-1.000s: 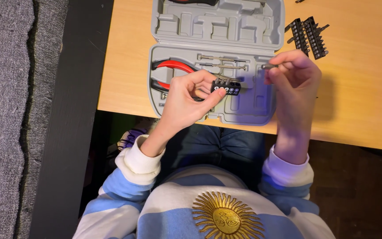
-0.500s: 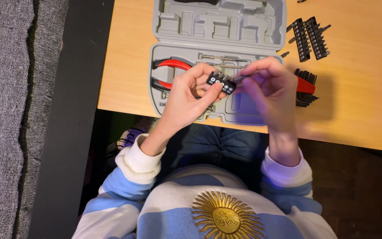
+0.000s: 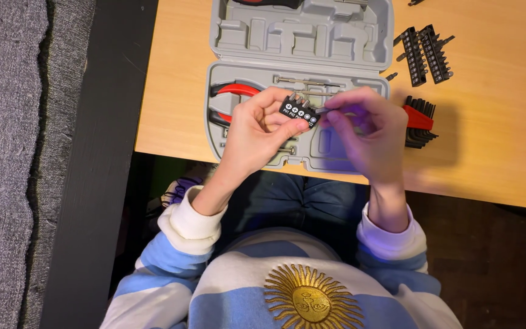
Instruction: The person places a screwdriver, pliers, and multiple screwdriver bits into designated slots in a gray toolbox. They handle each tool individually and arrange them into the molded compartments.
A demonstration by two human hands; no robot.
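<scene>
1. The left hand (image 3: 257, 131) is curled closed around a small black rectangular plastic bit holder (image 3: 299, 111), pinching it between thumb and fingertips and holding it up above the open case.
2. The right hand (image 3: 366, 131) is closed in a pinch on a thin metal screwdriver bit (image 3: 324, 110), whose tip meets the right end of the bit holder; the remaining fingers are loosely folded.
3. Both hands meet over the lower half of a grey moulded plastic tool case (image 3: 302, 61), which lies open flat on the table.
4. In that lower half, partly hidden by the left hand, lie pliers with red and black handles (image 3: 232, 91), and a slim metal rod (image 3: 296, 80) sits in a slot just above the hands.
5. Just right of the right hand, on the table beside the case, lies a fan of black hex keys in a red holder (image 3: 420, 119).
6. Further up on the right, well apart from the hands, two more black strips filled with bits (image 3: 424, 55) lie side by side.
7. Everything rests on a light wooden table (image 3: 178, 91), whose near edge runs under the wrists.
8. The person's sleeves (image 3: 184, 222) are white-cuffed, with light blue and white stripes.
</scene>
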